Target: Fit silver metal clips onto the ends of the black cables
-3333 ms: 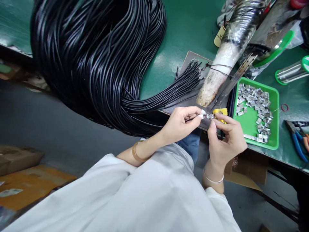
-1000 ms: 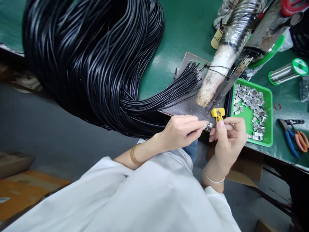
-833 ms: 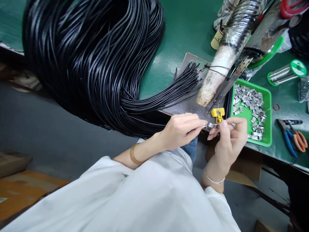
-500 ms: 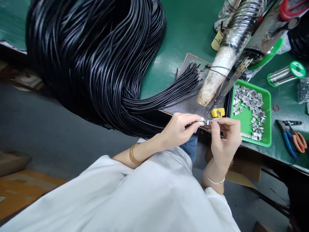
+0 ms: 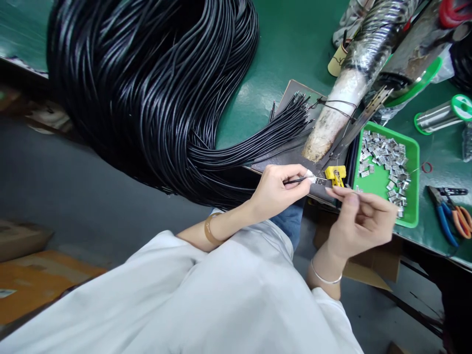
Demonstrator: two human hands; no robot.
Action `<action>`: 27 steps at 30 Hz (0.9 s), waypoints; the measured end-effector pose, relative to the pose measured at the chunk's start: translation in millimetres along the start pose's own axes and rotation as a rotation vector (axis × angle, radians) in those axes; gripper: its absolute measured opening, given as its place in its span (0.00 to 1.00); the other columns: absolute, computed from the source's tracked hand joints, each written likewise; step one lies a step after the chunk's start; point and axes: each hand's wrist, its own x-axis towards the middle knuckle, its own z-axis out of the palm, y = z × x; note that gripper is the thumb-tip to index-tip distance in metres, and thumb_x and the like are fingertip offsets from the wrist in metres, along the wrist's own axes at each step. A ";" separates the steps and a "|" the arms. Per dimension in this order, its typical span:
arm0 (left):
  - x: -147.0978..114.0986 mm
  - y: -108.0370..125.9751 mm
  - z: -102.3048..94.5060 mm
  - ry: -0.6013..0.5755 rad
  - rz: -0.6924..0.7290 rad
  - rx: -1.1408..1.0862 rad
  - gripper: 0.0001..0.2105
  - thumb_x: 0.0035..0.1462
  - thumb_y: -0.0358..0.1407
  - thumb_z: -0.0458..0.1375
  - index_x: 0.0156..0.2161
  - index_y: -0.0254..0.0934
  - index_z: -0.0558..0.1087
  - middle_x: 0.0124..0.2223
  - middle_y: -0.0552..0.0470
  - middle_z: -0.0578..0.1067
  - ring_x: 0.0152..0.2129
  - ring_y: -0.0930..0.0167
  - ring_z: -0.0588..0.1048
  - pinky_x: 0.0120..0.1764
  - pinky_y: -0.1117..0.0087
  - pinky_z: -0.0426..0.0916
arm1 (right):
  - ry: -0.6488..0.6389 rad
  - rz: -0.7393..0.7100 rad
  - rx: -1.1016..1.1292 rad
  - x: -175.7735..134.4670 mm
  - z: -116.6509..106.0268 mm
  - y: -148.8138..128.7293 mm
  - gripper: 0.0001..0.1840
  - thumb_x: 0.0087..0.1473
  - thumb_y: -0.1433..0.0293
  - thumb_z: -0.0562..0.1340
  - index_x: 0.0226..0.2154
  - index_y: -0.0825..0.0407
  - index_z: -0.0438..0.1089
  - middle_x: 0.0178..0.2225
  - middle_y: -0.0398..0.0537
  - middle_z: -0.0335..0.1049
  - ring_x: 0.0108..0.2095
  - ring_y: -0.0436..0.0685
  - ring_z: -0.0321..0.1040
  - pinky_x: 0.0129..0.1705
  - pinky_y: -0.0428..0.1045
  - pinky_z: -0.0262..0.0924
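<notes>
My left hand (image 5: pixel 280 189) pinches the end of a black cable (image 5: pixel 294 181) between thumb and fingertips. A small metal connector shell (image 5: pixel 320 181) sits at the cable's tip, just beyond those fingers, which have white wraps on the tips. My right hand (image 5: pixel 363 216) is apart from the connector, to its right, with the index finger stretched out and the other fingers loosely bent; I see nothing in it. Beside it stands a green tray (image 5: pixel 415 196) holding many small metal shells (image 5: pixel 383 152). A yellow clip-like piece (image 5: pixel 335 173) lies just above the right fingertips.
A large bundle of black cables (image 5: pixel 155 98) covers the left of the green table (image 5: pixel 295 39). A wrapped tube (image 5: pixel 332 108) slants over a dark board (image 5: pixel 273 164). To the right are a solder spool (image 5: pixel 438 118), blue-handled pliers (image 5: pixel 440 216) and an orange-handled tool (image 5: pixel 460 221).
My right hand has let go of the metal connector and moved right, towards the green tray's near edge. My left hand still holds the cable in nearly the same place.
</notes>
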 end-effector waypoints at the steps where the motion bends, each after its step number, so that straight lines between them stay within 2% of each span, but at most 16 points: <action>1: 0.7 0.0 0.7 0.003 0.000 0.000 0.08 0.58 0.34 0.59 0.33 0.31 0.77 0.21 0.58 0.63 0.19 0.81 0.55 0.22 0.76 0.49 | -0.023 -0.049 -0.047 -2.3 2.1 2.6 0.07 0.56 0.74 0.65 0.38 0.51 0.69 0.34 0.42 0.79 0.32 0.54 0.79 0.32 0.49 0.76; 4: 2.9 -0.1 2.6 0.009 0.004 0.012 0.08 0.58 0.34 0.59 0.31 0.32 0.76 0.21 0.59 0.59 0.19 0.80 0.54 0.22 0.76 0.49 | -0.119 -0.208 -0.189 -7.3 7.3 10.3 0.10 0.52 0.76 0.68 0.37 0.50 0.72 0.41 0.45 0.80 0.41 0.55 0.79 0.41 0.50 0.76; 6: 4.5 -0.5 3.5 0.021 0.005 0.016 0.08 0.58 0.34 0.59 0.31 0.32 0.76 0.21 0.59 0.58 0.19 0.80 0.54 0.22 0.76 0.50 | -0.155 -0.249 -0.223 -8.1 9.5 13.7 0.11 0.52 0.77 0.68 0.38 0.49 0.72 0.43 0.46 0.80 0.43 0.55 0.79 0.41 0.49 0.76; 12: 8.1 0.1 4.3 0.053 0.019 0.018 0.07 0.58 0.33 0.59 0.31 0.32 0.76 0.21 0.59 0.58 0.19 0.80 0.55 0.23 0.76 0.51 | -0.157 -0.200 -0.167 -3.9 13.4 13.0 0.12 0.52 0.78 0.68 0.39 0.50 0.72 0.43 0.46 0.79 0.44 0.56 0.79 0.45 0.53 0.77; 18: 10.0 4.0 1.6 0.030 0.084 0.010 0.08 0.57 0.31 0.59 0.28 0.30 0.74 0.20 0.60 0.57 0.18 0.81 0.54 0.22 0.77 0.49 | -0.134 -0.275 -0.214 0.6 14.8 5.6 0.12 0.50 0.80 0.69 0.37 0.51 0.74 0.42 0.45 0.80 0.43 0.54 0.79 0.47 0.51 0.75; 24: 8.5 1.9 1.4 -0.013 -0.021 -0.022 0.06 0.57 0.31 0.59 0.30 0.31 0.74 0.21 0.60 0.59 0.18 0.81 0.53 0.21 0.77 0.48 | -0.187 -0.233 -0.184 -1.1 10.1 6.4 0.11 0.51 0.79 0.68 0.36 0.50 0.73 0.41 0.46 0.80 0.43 0.55 0.79 0.46 0.52 0.75; 27: 7.7 0.8 1.5 -0.015 -0.023 0.011 0.06 0.56 0.32 0.59 0.29 0.32 0.74 0.20 0.61 0.58 0.18 0.81 0.52 0.21 0.76 0.47 | -0.211 -0.191 -0.171 -3.2 7.8 8.0 0.09 0.51 0.78 0.68 0.35 0.51 0.73 0.40 0.46 0.80 0.43 0.55 0.79 0.46 0.51 0.75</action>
